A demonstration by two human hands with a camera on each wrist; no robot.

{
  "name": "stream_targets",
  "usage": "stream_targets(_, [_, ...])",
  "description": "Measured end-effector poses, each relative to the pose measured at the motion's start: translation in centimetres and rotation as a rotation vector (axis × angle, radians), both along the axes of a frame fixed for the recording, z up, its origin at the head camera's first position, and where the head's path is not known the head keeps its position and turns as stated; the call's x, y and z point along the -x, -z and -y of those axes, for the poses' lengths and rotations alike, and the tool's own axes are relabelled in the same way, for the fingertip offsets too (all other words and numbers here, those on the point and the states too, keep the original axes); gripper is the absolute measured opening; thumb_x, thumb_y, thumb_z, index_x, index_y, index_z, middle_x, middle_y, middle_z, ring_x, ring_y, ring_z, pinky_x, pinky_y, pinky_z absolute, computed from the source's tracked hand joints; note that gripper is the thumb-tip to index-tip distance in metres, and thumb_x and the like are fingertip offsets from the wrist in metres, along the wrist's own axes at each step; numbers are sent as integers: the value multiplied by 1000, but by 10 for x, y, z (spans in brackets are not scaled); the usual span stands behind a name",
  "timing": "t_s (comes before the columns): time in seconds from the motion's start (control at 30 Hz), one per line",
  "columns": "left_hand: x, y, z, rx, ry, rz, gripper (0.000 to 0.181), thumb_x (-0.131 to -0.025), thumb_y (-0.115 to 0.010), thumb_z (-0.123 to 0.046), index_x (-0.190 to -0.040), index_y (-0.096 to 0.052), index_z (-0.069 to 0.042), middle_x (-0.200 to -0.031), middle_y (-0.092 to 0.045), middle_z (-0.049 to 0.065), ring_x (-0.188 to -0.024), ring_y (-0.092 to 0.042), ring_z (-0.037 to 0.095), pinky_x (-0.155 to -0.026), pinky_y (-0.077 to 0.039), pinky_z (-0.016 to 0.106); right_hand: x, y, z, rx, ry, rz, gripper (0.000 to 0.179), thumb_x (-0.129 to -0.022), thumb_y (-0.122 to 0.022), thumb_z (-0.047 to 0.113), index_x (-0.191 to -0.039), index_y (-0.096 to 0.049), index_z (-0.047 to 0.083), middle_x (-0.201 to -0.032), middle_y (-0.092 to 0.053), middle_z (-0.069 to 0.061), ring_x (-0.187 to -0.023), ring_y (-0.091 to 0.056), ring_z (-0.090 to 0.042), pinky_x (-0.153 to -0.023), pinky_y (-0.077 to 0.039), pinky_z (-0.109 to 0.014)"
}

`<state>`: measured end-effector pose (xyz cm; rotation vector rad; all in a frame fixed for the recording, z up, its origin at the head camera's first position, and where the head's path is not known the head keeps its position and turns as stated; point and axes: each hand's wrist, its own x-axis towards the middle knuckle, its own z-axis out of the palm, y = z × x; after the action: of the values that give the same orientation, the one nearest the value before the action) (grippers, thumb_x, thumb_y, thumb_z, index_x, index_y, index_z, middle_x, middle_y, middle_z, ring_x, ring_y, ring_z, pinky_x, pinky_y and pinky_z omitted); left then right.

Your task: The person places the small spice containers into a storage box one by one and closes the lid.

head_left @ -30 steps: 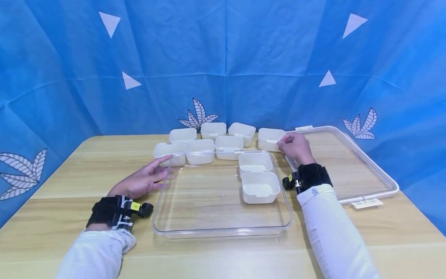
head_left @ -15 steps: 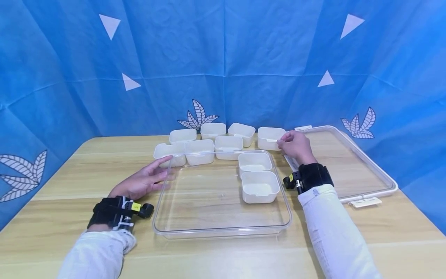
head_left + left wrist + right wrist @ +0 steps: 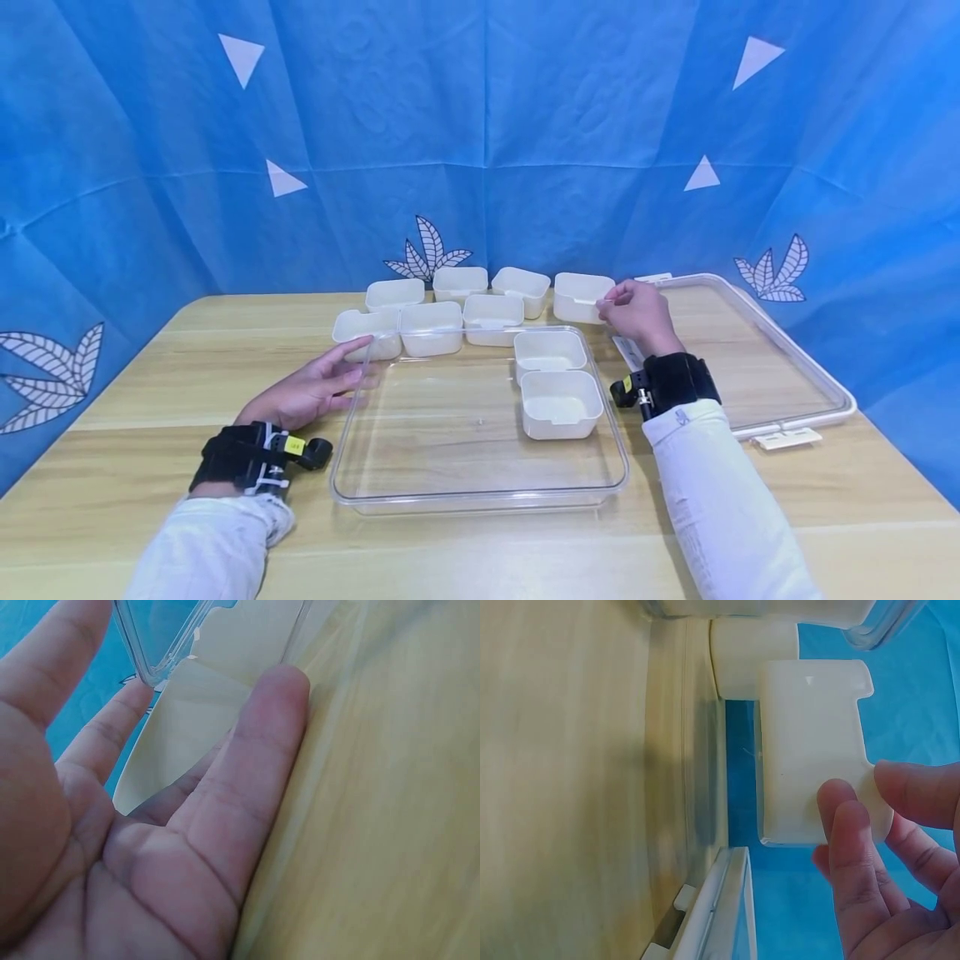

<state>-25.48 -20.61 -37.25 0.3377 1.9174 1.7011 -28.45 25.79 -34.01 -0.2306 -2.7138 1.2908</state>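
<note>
A clear plastic box (image 3: 480,500) stands on the table. Inside it, along the right side, sit two white bins, a front bin (image 3: 562,408) and a rear bin (image 3: 550,350). My left hand (image 3: 311,390) is beside the box's left wall, fingers extended; whether they touch it is unclear. At the back right, my right hand (image 3: 640,315) pinches the rim of another white bin (image 3: 810,750) between thumb and fingers. Blue backdrop shows between that bin's base and the table in the right wrist view, so it looks slightly raised.
Several more white bins (image 3: 431,329) stand in two loose rows behind the box. A clear lid (image 3: 847,404) with white edging and clips lies on the right of the table (image 3: 135,467). A blue cloth backdrop (image 3: 480,108) hangs behind.
The pinched bin has risen very slightly against the other bins. My left hand, the box and the lid have stayed in place.
</note>
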Motion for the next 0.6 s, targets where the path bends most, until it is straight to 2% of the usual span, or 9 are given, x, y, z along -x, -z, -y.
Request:
stream_targets(0.23, [-1, -2, 1, 5, 10, -14, 71, -102, -51, -24, -157, -6, -19, -154, -15, 27, -126, -48, 22, -103, -42, 37, -1, -1, 1, -11, -7, -1, 17, -95, -60, 19, -99, -58, 3, -103, -66, -19, -90, -58, -32, -74, -46, -36])
stream_targets(0.6, [2, 1, 1, 6, 12, -27, 70, -103, -50, -24, -157, -6, -18, -153, -17, 29, -123, -51, 19, -101, -44, 36, -3, -7, 2, -7, -15, 5, 18, -95, -60, 20, -100, -57, 2, -104, -66, -20, -92, -58, -33, -73, -45, -36])
